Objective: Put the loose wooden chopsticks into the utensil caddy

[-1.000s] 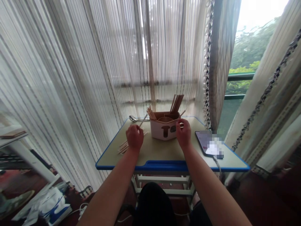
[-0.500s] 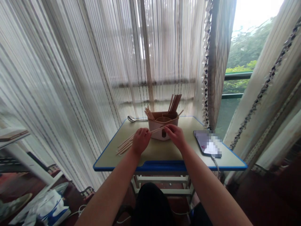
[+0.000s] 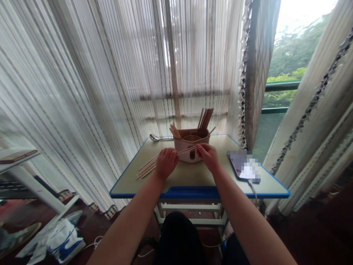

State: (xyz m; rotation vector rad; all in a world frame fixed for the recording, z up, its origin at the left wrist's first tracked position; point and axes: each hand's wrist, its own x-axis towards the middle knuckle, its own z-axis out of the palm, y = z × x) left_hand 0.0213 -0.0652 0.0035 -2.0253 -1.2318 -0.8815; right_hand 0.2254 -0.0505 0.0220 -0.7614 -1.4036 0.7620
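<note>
A pair of light wooden chopsticks (image 3: pixel 186 150) is held level between my two hands, in front of the utensil holder. My left hand (image 3: pixel 167 162) is closed round their left end. At the right end, my right hand (image 3: pixel 206 154) pinches the tips. The white and brown utensil holder (image 3: pixel 183 151) stands just behind my hands. In it are light chopsticks (image 3: pixel 174 130) on the left and darker brown chopsticks (image 3: pixel 206 119) at the back right. Several loose chopsticks (image 3: pixel 146 170) lie on the table to the left, partly hidden by my left hand.
A slotted metal spoon (image 3: pixel 154 138) lies at the back left of the blue-edged table (image 3: pixel 127 186). On the right rests a phone (image 3: pixel 239 165) with a cable (image 3: pixel 253 189) hanging over the front edge. Curtains (image 3: pixel 124 66) hang behind the table.
The view has shifted slightly. My right hand has moved a little to the right along the chopsticks, and the two sticks now show more clearly between my hands.
</note>
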